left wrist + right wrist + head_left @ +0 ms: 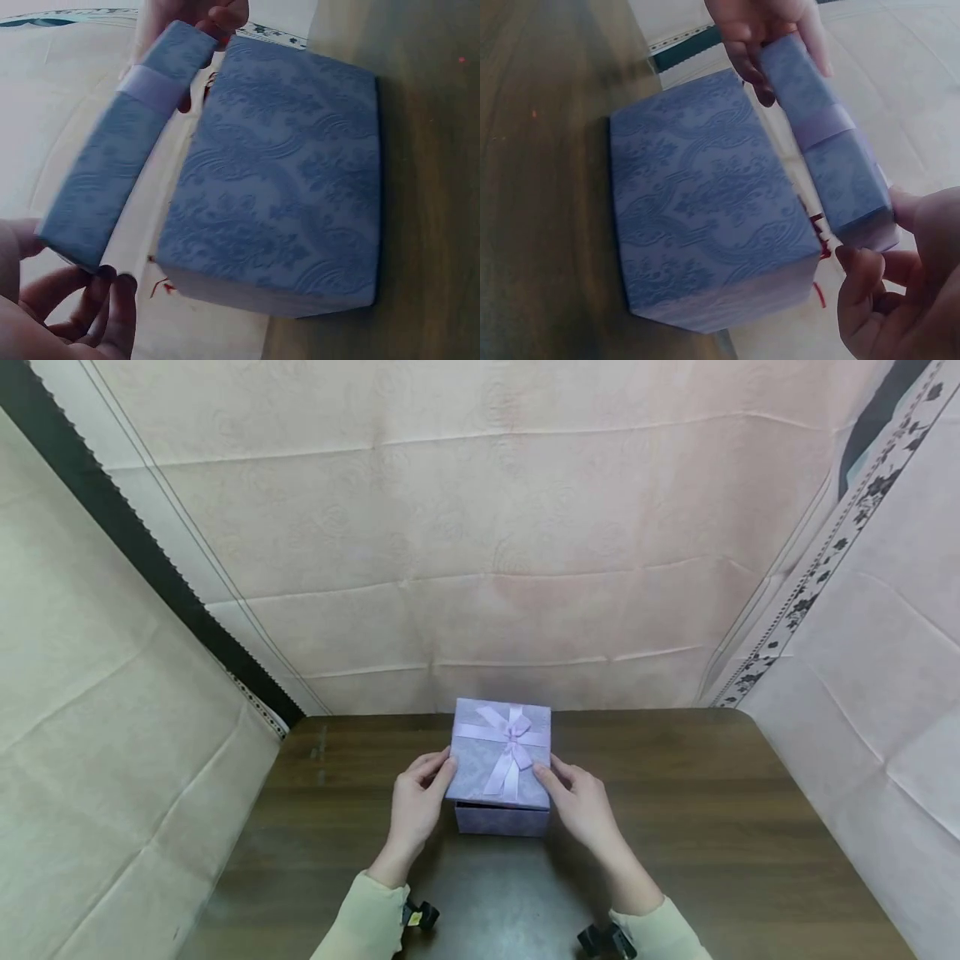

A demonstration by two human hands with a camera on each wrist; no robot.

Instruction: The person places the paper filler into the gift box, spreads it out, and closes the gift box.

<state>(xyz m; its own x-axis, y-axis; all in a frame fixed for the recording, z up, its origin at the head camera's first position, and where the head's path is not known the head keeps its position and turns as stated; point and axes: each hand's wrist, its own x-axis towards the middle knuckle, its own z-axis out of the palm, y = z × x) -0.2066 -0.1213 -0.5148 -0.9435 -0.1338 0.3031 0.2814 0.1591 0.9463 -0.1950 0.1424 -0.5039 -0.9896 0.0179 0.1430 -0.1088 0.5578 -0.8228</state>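
A pale purple gift box lid [474, 770] with a lilac ribbon bow [513, 739] on top is held above its matching box [501, 821]. My left hand [415, 806] pinches the lid's left side between thumb and fingers, while my right hand [588, 808] pinches the right side. In the left wrist view, a gap separates the ribbon-banded lid [112, 169] from the embossed box [277, 161], which stands on the table. Thin red strands [821, 240] show at the box's rim in the right wrist view. The inside of the box is hidden.
The brown wooden table [322, 860] carries the box near its back edge. Pale cloth hangs [480, 527] behind the table and on both sides, with a dark band [150, 543] at the left and a floral border [832, 552] at the right.
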